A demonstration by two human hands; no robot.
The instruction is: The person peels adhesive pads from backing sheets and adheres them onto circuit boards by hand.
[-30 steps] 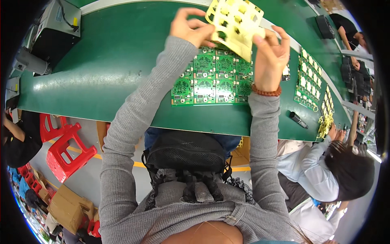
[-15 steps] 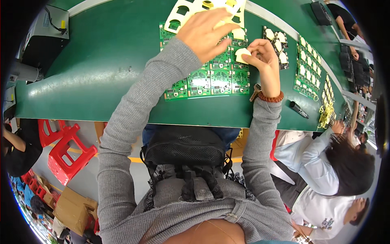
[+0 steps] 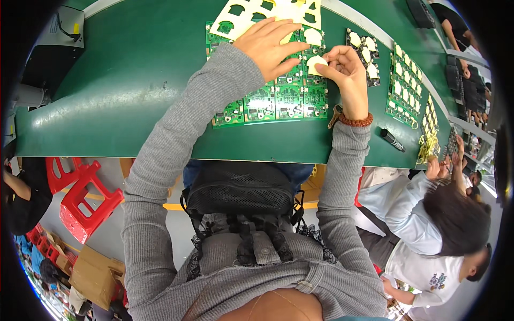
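Note:
A panel of green circuit boards [image 3: 289,101] lies on the green table in front of me. My left hand [image 3: 270,49] is spread palm down over its upper part, fingers apart, holding nothing. Under and beyond those fingers is a pale yellow sheet [image 3: 245,19] with several cut-out holes. Between thumb and fingertips, my right hand [image 3: 345,72] pinches a pale yellow pad [image 3: 316,66] over the panel's right column. Whether that pad touches the board, I cannot tell. Just above it, another yellow pad [image 3: 312,37] sits on a board.
Right of my right hand are dark boards with yellow pads [image 3: 366,54] and a green padded panel [image 3: 405,85]. A black marker [image 3: 393,140] and a small brownish metal object [image 3: 335,116] lie near the front edge. A grey-black machine [image 3: 56,48] stands left. Co-workers sit to the right.
My left hand has drawn back slightly, uncovering more of the upper yellow pad. My right hand has shifted a little up with its pad. The view has shifted slightly.

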